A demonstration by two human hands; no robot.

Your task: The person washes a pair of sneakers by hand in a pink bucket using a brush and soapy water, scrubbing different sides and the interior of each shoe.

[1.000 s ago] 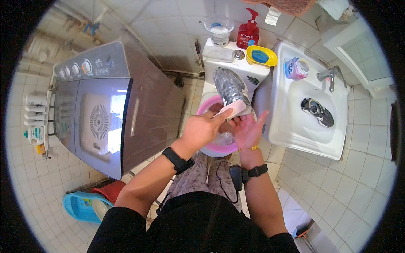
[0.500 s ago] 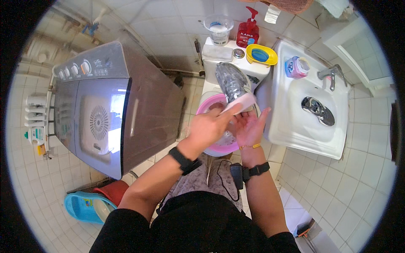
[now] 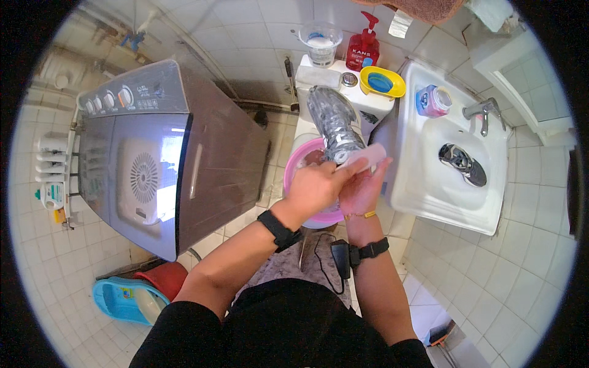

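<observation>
A wet, dark grey lace-up sneaker (image 3: 336,119) with suds on it is tilted above a pink basin (image 3: 291,167), its toe pointing away from me. My left hand (image 3: 313,187) grips a pale pink scrubbing brush (image 3: 368,157) at the heel end of the sneaker; any bristles are hidden. Palm up, my right hand (image 3: 362,193) supports the heel end, its thumb sticking out and its fingers mostly covered by the brush and my left hand. A second sneaker (image 3: 463,164), black and white, lies in the white sink (image 3: 423,190) to the right.
Behind the basin, a toilet tank (image 3: 307,92) bears a clear tub (image 3: 321,46), a red pump bottle (image 3: 362,46) and a yellow soap dish (image 3: 396,86). A washing machine (image 3: 224,153) stands left. A pink-blue jar (image 3: 433,100) sits by the faucet (image 3: 485,110). Blue (image 3: 107,300) and red (image 3: 169,279) basins lie lower left.
My left hand and the brush have shifted slightly right, over the fingers of my right hand. The sneaker's toe has moved a little left and away from me.
</observation>
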